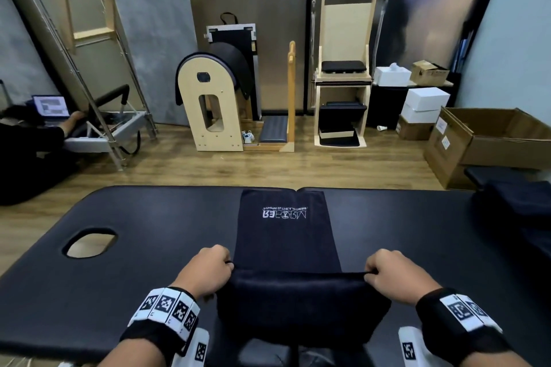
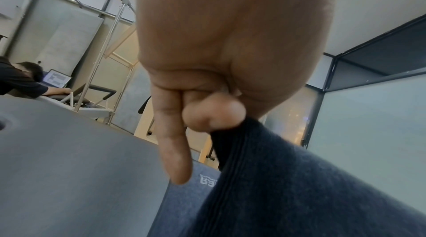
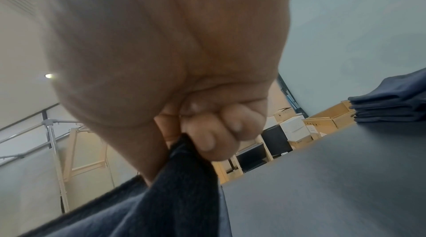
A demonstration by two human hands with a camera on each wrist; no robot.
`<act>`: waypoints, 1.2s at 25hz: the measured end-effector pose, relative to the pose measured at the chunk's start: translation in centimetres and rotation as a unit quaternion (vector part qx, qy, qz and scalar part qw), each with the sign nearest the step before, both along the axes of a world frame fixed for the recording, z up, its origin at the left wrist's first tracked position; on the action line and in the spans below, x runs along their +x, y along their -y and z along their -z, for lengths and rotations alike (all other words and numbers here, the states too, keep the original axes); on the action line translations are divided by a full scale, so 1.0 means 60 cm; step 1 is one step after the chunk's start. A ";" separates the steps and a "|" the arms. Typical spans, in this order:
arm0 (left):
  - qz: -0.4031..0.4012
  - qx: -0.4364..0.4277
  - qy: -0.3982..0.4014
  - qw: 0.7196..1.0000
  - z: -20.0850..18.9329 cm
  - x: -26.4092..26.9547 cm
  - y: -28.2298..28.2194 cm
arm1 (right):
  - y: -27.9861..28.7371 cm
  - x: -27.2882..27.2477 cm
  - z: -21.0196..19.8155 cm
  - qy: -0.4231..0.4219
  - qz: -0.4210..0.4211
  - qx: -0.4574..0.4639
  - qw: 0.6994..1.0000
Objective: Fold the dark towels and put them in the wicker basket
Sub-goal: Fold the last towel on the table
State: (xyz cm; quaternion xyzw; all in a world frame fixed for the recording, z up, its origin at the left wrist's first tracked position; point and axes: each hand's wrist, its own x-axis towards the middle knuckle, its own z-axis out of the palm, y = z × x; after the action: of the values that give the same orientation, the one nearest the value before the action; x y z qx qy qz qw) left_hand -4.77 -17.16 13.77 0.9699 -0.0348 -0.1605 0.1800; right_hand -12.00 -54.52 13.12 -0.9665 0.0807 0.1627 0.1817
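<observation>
A dark towel [image 1: 283,235] with a white logo lies lengthwise on the black padded table [image 1: 134,277], its near end lifted off the surface. My left hand [image 1: 213,268] pinches the near left corner of the towel [image 2: 265,186], thumb against curled fingers. My right hand [image 1: 384,272] grips the near right corner of the towel [image 3: 184,177] in the same way. The lifted edge is stretched taut between both hands. No wicker basket is in view.
A stack of folded dark towels [image 1: 518,202] [image 3: 392,102] sits at the table's right end. The table has a face hole [image 1: 91,243] at the left. Wooden exercise equipment [image 1: 214,104], cardboard boxes [image 1: 489,143] and a seated person [image 1: 26,134] are beyond.
</observation>
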 end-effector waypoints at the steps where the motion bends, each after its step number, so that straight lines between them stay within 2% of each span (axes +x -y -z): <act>1: -0.004 -0.007 0.001 1.000 0.003 0.017 -0.003 | 0.001 0.017 0.003 0.005 -0.002 0.006 1.000; 5: -0.001 -0.037 0.009 0.999 0.017 0.113 -0.009 | 0.000 0.104 0.008 0.044 0.004 0.007 0.999; 9: 0.016 -0.074 -0.005 0.997 0.036 0.253 -0.008 | -0.005 0.224 0.010 0.069 0.017 -0.004 0.997; 13: 0.024 -0.076 0.012 0.997 0.060 0.386 -0.007 | -0.008 0.332 0.016 0.080 0.031 -0.050 0.995; 17: 0.012 -0.096 0.003 0.995 0.087 0.482 -0.003 | -0.005 0.423 0.036 0.107 0.057 -0.047 0.991; 22: -0.001 -0.089 -0.009 0.996 0.123 0.576 0.005 | 0.003 0.526 0.068 0.102 0.082 -0.035 0.991; 25: -0.019 -0.074 -0.028 0.997 0.158 0.620 0.016 | 0.013 0.591 0.108 0.095 0.061 -0.028 0.993; 30: -0.024 -0.043 -0.054 0.997 0.213 0.674 0.038 | 0.032 0.664 0.190 0.056 0.075 0.005 0.996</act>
State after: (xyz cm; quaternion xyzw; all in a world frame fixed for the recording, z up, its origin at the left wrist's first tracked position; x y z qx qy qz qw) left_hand 35.69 -19.41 1.02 0.9519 -0.0084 -0.2061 0.2266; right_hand 27.83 -56.41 1.69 -0.9645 0.1414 0.0945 0.2022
